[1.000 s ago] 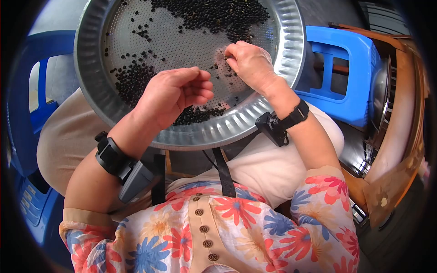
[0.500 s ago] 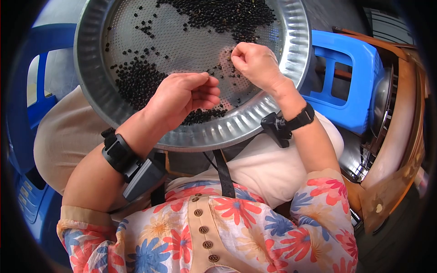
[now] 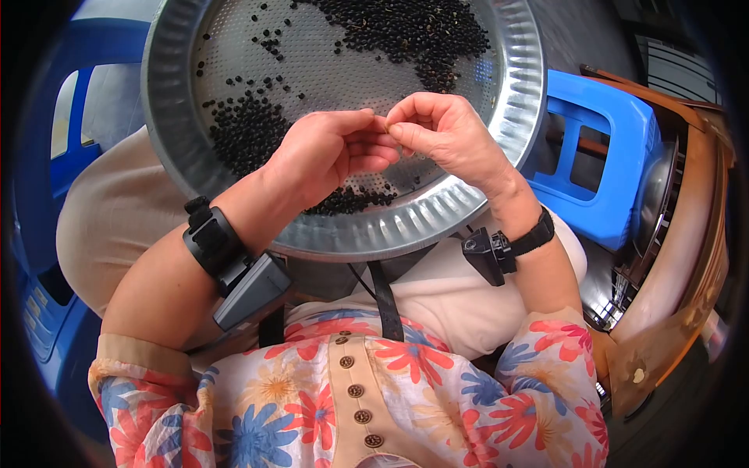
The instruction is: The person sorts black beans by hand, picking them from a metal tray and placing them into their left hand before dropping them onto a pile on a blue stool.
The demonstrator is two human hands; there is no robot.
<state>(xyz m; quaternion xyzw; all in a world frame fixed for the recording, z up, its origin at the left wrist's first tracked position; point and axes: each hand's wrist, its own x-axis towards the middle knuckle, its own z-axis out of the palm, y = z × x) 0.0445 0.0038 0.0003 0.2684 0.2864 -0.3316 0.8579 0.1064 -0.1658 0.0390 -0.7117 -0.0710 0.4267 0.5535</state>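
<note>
My left hand [image 3: 331, 148] is over the metal tray [image 3: 312, 240], palm turned inward, its fingers curled and its thumb against the index finger. Any small thing in it is hidden. Its fingertips meet those of my right hand [image 3: 445, 136], which pinches something too tiny to make out. Black beans lie in the round tray below: a large pile [image 3: 406, 31] at the far side, another pile [image 3: 246, 132] at the left, and a smaller group [image 3: 351, 200] near the front rim beneath my left hand.
A blue plastic stool [image 3: 616, 171] stands right of the tray, beside a metal bowl [image 3: 658, 191] and brown wooden furniture [image 3: 686, 234]. Another blue seat [image 3: 47, 312] is at the left. The tray's near side is over the person's lap.
My right hand has come down and left from over the tray to meet my left hand's fingertips. My left hand has shifted slightly right. The whole view has moved a little.
</note>
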